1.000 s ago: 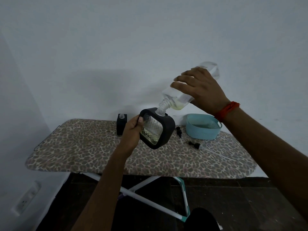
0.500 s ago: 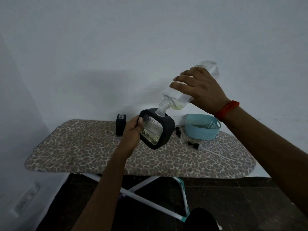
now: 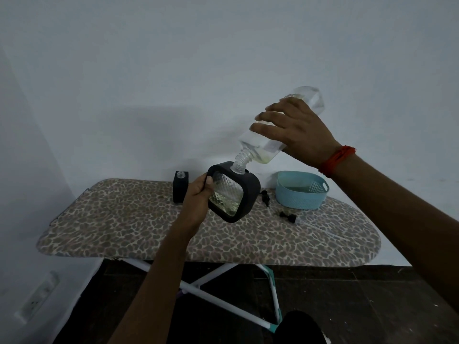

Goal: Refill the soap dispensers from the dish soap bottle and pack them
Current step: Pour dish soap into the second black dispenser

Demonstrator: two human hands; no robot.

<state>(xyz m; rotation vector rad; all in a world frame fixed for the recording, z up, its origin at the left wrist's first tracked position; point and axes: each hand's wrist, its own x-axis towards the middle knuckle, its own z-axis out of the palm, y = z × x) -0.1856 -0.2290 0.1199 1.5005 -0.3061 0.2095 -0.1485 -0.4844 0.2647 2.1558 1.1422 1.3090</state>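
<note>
Nothing has shifted: right fingers (image 3: pixel 272 117) clasp the tilted bottle (image 3: pixel 263 152), neck in the dispenser (image 3: pixel 250 196) left fingers (image 3: pixel 204 186) clamp.

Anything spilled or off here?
No spill visible. The neck of the clear plastic dish soap bottle meets the mouth of the black-framed square glass dispenser, held tilted above the leopard-print ironing board. Two black pump heads lie loose on the board, normal mid-refill.

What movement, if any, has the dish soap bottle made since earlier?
No; the dish soap bottle stays above-left of the blue basket, mouth at the dispenser.
</note>
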